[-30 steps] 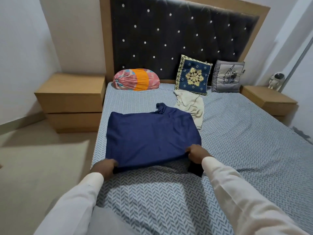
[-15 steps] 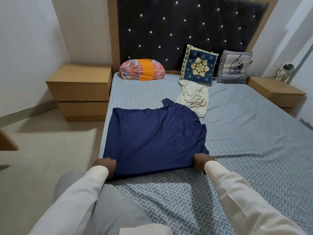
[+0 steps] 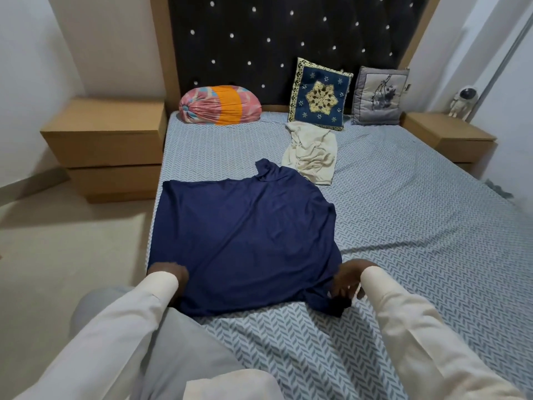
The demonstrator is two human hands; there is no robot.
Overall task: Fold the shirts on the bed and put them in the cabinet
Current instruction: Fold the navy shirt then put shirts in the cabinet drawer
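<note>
A navy shirt (image 3: pixel 245 235) lies spread flat on the near left part of the bed (image 3: pixel 403 226), its collar pointing toward the headboard. My left hand (image 3: pixel 170 274) grips the shirt's near left corner, its fingers tucked at the hem. At the near right corner, my right hand (image 3: pixel 349 280) has loosely spread fingers that touch a small bunched fold of the fabric. A crumpled cream shirt (image 3: pixel 313 154) lies further back, just past the navy shirt's collar. No cabinet for storing shirts is in view.
A colourful bolster (image 3: pixel 219 108), a blue embroidered cushion (image 3: pixel 318 95) and a grey cushion (image 3: pixel 379 96) lean against the dark headboard. Wooden nightstands stand at the left (image 3: pixel 106 145) and right (image 3: pixel 450 140); an astronaut figure (image 3: pixel 464 101) stands on the right one. Floor lies to the left.
The navy shirt has been drawn toward the bed's near edge and lies flatter. My right hand has loosened from gripping the corner to spread fingers. My view has moved closer.
</note>
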